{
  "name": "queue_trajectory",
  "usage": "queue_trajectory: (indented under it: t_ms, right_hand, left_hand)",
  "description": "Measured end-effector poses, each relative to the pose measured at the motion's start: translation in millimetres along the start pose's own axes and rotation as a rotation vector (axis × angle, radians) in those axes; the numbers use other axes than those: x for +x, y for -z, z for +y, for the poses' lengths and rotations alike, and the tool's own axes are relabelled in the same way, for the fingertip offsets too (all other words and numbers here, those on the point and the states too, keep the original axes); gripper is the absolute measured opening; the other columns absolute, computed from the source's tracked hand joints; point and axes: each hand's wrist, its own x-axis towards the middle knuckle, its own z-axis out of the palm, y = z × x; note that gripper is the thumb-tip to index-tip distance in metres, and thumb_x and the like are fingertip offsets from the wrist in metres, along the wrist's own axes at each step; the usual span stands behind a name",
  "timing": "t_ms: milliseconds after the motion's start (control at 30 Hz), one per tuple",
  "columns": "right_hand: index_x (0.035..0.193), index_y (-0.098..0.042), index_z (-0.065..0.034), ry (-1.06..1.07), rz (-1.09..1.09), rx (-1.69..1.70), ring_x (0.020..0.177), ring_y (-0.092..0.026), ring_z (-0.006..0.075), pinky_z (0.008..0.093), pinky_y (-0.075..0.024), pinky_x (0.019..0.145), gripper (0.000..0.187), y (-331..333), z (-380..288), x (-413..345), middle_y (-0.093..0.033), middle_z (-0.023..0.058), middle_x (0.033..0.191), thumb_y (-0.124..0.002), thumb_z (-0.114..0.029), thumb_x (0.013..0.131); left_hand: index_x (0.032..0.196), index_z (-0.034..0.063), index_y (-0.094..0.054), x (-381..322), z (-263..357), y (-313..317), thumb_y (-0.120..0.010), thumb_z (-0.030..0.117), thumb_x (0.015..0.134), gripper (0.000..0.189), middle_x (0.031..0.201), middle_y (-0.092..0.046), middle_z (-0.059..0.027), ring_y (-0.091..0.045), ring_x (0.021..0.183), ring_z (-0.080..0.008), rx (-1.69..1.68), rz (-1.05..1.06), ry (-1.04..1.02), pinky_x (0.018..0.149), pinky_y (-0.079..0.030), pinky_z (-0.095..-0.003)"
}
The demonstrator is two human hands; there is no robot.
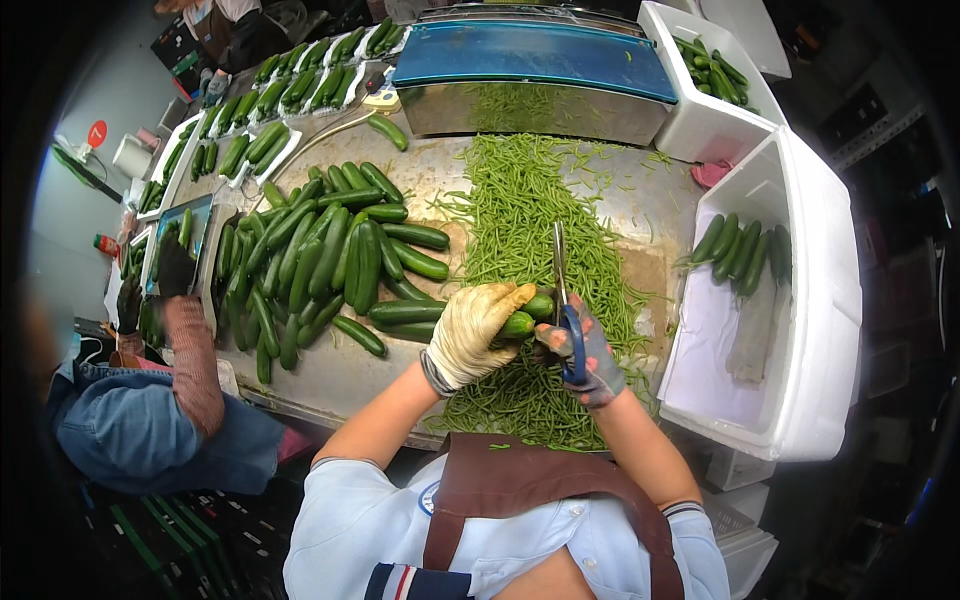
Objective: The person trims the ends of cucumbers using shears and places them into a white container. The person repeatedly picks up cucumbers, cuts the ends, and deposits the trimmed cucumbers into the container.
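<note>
My left hand (480,334), in a cream work glove, is closed around cucumbers (516,325) whose ends point to the right. In my right hand (589,356), which wears a grey patterned glove, are scissors (561,262) with dark blue handles and blades directed away from me. The scissors are beside the cucumber ends; whether they touch is unclear. Beneath both hands lies a broad layer of cut green stem pieces or beans (532,217). A large pile of cucumbers (322,255) lies to the left, and a few rest near my left glove.
An open white foam box (825,300) holding several cucumbers stands at right, another foam box (664,120) behind it. A blue-topped metal unit (532,60) stands at the back. Packed cucumber trays (289,157) lie back left. Co-workers are at the left (150,427) and back left (232,30).
</note>
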Motion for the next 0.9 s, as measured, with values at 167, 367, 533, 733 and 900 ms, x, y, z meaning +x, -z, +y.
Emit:
queue_trajectory:
  t_ms: [167, 367, 533, 733, 900]
  right_hand:
    - [0.123, -0.037, -0.0019, -0.093, -0.105, -0.042, 0.072, -0.059, 0.02, 0.0202, -0.048, 0.049, 0.04, -28.7, 0.1, 0.7, -0.052, 0.0221, 0.099, -0.037, -0.03, 0.094]
    - [0.124, -0.038, -0.0038, 0.114, 0.116, -0.422, 0.069, -0.058, 0.0176, 0.0227, -0.0483, 0.048, 0.04, -9.0, -4.4, -3.5, -0.054, 0.0163, 0.09, -0.041, -0.029, 0.093]
    - [0.12, -0.044, -0.0072, 0.147, 0.296, -0.748, 0.062, -0.059, 0.0194, 0.0306, -0.0505, 0.053, 0.036, -40.1, 8.5, -8.9, -0.058, 0.006, 0.083, -0.048, -0.027, 0.09]
    - [0.115, -0.048, -0.0071, 0.111, 0.449, -0.787, 0.056, -0.057, 0.0218, 0.0329, -0.0463, 0.047, 0.035, -10.4, 15.5, -10.7, -0.057, 0.0116, 0.075, -0.049, -0.029, 0.088]
    - [0.114, -0.049, -0.0078, 0.042, 0.441, -0.549, 0.057, -0.058, 0.0252, 0.0374, -0.0474, 0.048, 0.033, 15.7, 15.6, -13.4, -0.058, 0.0133, 0.076, -0.051, -0.025, 0.087]
  left_hand:
    - [0.123, 0.0101, -0.045, 0.8, 2.4, -1.8, -0.07, 0.011, 0.05, 0.077, 0.105, -0.055, -0.0116, -0.053, 0.094, -0.0285, 0.02, -0.045, 0.014, 0.081, -0.042, -0.0385]
    - [0.122, 0.009, -0.046, -0.3, 0.2, -11.7, -0.072, 0.012, 0.048, 0.079, 0.105, -0.055, -0.0119, -0.053, 0.095, -0.0287, -0.054, 0.035, -0.013, 0.082, -0.042, -0.0384]
    - [0.118, 0.0058, -0.048, -3.4, 1.9, 0.0, -0.072, 0.013, 0.05, 0.073, 0.109, -0.056, -0.0112, -0.053, 0.098, -0.029, -0.085, -0.051, 0.069, 0.082, -0.042, -0.0373]
    - [0.114, 0.0033, -0.048, -6.5, -29.5, 39.3, -0.065, 0.003, 0.06, 0.056, 0.091, -0.062, -0.0126, -0.061, 0.074, -0.0298, -0.132, 0.236, 0.092, 0.069, -0.05, -0.0348]
    - [0.115, 0.0078, -0.048, -14.4, -89.8, 133.4, -0.064, 0.008, 0.063, 0.054, 0.091, -0.06, -0.0143, -0.06, 0.08, -0.0295, 0.465, 0.243, 0.43, 0.074, -0.05, -0.036]
